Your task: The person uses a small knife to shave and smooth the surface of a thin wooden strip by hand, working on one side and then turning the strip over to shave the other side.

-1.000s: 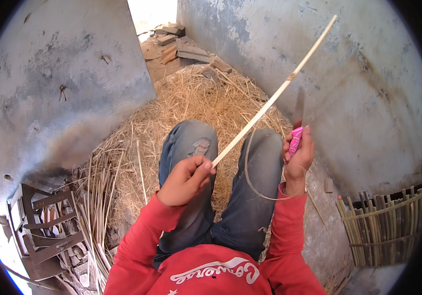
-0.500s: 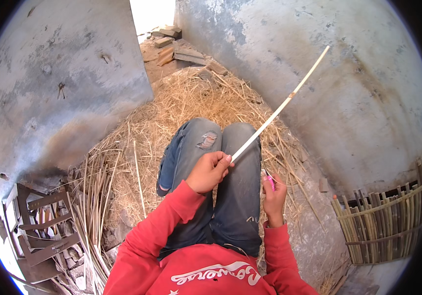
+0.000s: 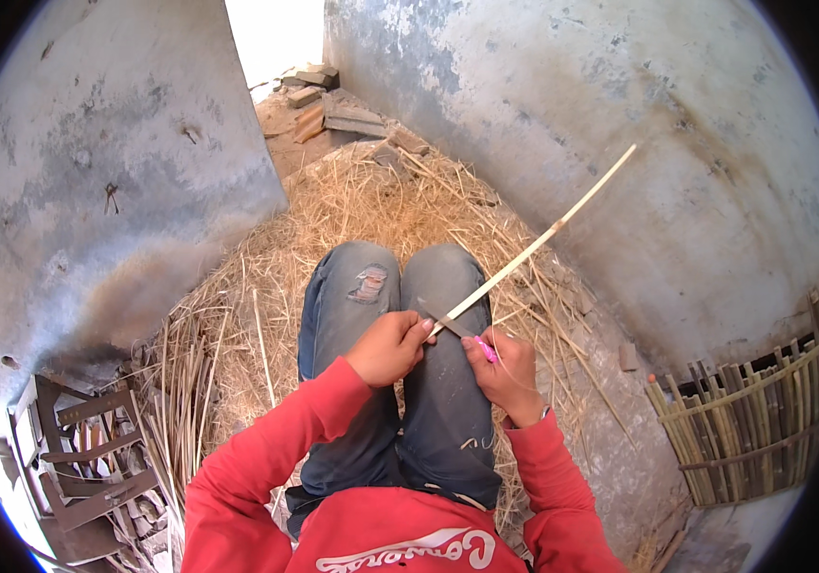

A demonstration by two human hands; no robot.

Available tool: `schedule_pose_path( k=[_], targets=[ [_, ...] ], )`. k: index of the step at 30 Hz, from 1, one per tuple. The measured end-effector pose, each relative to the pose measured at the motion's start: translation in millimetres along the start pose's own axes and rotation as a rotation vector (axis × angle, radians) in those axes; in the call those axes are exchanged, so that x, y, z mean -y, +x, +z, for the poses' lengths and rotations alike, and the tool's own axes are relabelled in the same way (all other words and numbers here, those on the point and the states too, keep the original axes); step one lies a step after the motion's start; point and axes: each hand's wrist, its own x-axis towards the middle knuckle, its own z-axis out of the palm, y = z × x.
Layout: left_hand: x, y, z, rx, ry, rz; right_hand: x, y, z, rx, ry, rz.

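A pale, narrow bamboo strip (image 3: pixel 527 252) slants up and to the right across my knees, with a brown node partway along it. Its lower end is pinched between the thumb and fingers of my left hand (image 3: pixel 390 348). My right hand (image 3: pixel 508 371) is closed round the pink handle of a knife (image 3: pixel 451 325). The knife's thin metal blade lies across the strip, just beyond my left fingertips. Both hands are over my lap, above my jeans (image 3: pixel 352 277).
Straw and shavings (image 3: pixel 343 205) cover the ground ahead. Long strips (image 3: pixel 185 401) and a dark metal frame (image 3: pixel 94 435) lie at left. A woven stick basket (image 3: pixel 753 425) stands at right. Bricks (image 3: pixel 352 119) are piled at the far opening between two walls.
My right hand has come up and left, bringing the knife blade onto the bamboo strip. My left hand has moved slightly left and down, and the strip's far end has dropped.
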Motion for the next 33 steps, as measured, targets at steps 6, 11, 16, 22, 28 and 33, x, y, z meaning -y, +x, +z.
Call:
schedule_pose_path(
  k=[6, 11, 16, 22, 28, 33],
  targets=[
    [9, -20, 0, 0.020, -0.082, 0.023, -6, 22, -8, -0.063, -0.049, -0.007],
    [11, -40, 6, 0.104, -0.367, 0.002, -9, 28, -16, -0.096, 0.038, 0.109],
    [24, -51, 15, 0.040, -0.381, -0.012, -9, 29, -22, 0.034, -0.041, -0.005],
    [44, -52, 28, -0.138, -0.186, 0.143, -21, 40, -20, 0.009, -0.081, -0.111],
    [43, -50, 28, -0.084, -0.232, 0.080, -70, 78, -38, -0.096, -0.084, 0.074],
    [52, -51, 26, -0.120, -0.151, 0.085, -35, 54, -25, 0.163, -0.131, -0.278]
  ],
)
